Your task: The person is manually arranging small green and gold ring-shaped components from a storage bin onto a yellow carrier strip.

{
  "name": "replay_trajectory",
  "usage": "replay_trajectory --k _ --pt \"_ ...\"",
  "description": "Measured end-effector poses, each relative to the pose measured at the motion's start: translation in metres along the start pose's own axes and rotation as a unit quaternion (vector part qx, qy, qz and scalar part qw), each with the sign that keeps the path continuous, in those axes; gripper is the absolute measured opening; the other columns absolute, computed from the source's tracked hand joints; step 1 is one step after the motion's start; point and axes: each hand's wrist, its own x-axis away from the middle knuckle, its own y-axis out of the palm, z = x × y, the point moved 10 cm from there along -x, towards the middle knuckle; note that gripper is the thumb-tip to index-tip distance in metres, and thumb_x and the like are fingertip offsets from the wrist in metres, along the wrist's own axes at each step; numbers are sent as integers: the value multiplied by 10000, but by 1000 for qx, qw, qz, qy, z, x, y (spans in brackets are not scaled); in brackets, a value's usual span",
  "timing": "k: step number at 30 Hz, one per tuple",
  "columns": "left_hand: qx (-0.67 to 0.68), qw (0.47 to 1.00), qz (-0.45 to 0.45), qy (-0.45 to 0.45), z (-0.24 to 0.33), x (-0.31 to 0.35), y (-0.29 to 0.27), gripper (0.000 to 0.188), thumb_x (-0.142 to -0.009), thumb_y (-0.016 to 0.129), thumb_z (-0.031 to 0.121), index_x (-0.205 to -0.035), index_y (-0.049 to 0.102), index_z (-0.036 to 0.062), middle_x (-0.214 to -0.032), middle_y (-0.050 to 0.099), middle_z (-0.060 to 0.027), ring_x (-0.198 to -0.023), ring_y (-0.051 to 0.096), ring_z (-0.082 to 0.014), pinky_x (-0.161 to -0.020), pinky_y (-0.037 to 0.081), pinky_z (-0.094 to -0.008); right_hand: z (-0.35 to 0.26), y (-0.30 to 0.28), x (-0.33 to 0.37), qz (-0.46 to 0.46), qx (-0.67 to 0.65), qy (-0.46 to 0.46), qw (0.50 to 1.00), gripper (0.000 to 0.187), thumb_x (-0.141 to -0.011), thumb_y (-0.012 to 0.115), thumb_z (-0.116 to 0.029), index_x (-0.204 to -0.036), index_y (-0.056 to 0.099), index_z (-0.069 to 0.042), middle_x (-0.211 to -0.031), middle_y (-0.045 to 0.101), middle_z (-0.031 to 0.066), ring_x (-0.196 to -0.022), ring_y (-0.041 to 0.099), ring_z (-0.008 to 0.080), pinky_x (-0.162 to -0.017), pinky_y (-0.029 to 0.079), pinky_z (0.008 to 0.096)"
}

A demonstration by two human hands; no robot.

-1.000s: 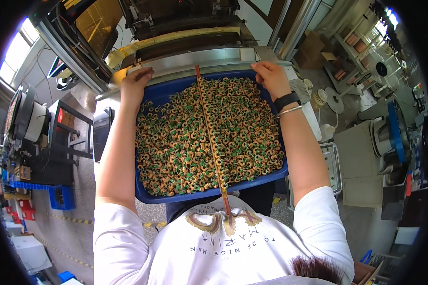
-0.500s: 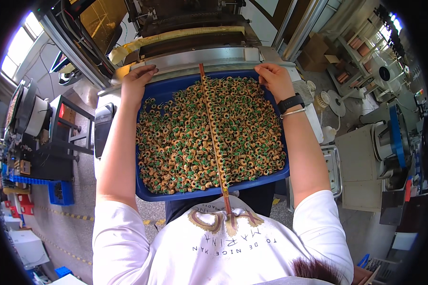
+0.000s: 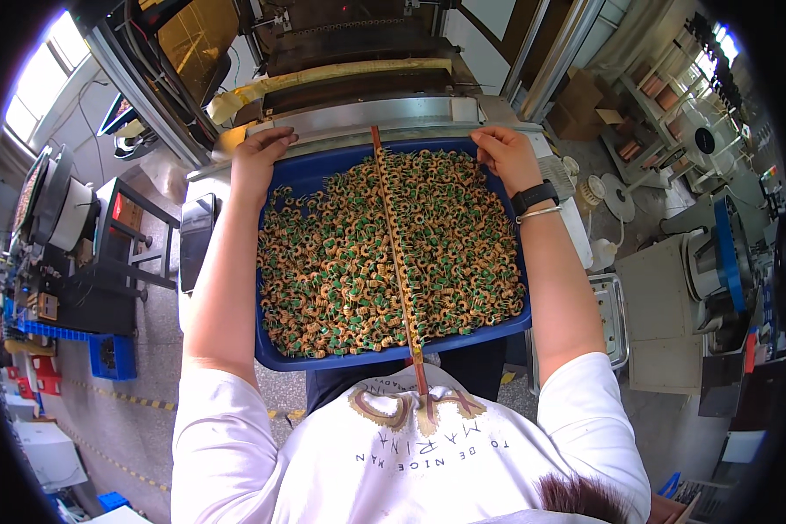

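Observation:
A blue plastic tray [image 3: 301,168] lies before me, heaped with small copper-coloured ring coils [image 3: 341,279] that have green parts and wire legs. A narrow reddish-brown strip [image 3: 378,144] runs lengthwise over the heap, from the far rim to my shirt, with coils lined up along it. My left hand [image 3: 260,157] is at the far left corner, its fingers bent inward and close together. At the far right corner, my right hand [image 3: 508,155] has its thumb and forefinger pinched together. Whatever either hand's fingertips hold is too small or hidden to make out.
Beyond the tray stands a machine with a metal rail [image 3: 384,113] along its front. A black phone [image 3: 197,240] lies left of my left forearm. On the right are a metal tray [image 3: 611,319] and a white bottle [image 3: 603,249]. A blue bin [image 3: 113,356] stands at the left.
The whole view has shifted slightly right and down. Both hands stay at the tray's far corners, and the coils and strip look unchanged.

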Motion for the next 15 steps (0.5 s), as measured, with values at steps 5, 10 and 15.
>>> replay_trajectory --k 5,10,15 --pt "15 1000 3 -7 -2 -1 1 242 -845 584 63 -1062 626 -34 -987 672 -105 -944 599 -149 -870 427 -233 2 -1 0 0 -8 -1 1000 152 -858 621 -168 -917 656 -33 -637 574 -14 -493 427 28 -428 274 177" --pt "6 1000 3 0 -1 -1 0 249 -844 583 65 -1069 622 -34 -986 673 -103 -933 594 -142 -860 426 -234 1 -1 -1 -2 -14 0 1000 155 -861 614 -166 -919 655 -28 -636 572 -13 -494 429 34 -428 282 181" --pt "9 1000 -1 5 -1 -1 0 253 -841 586 70 -1070 622 -32 -985 673 -102 -930 591 -140 -863 421 -236 4 -2 -2 4 -27 9 1000 171 -847 636 -162 -896 636 2 -623 586 21 -466 426 41 -408 279 189"
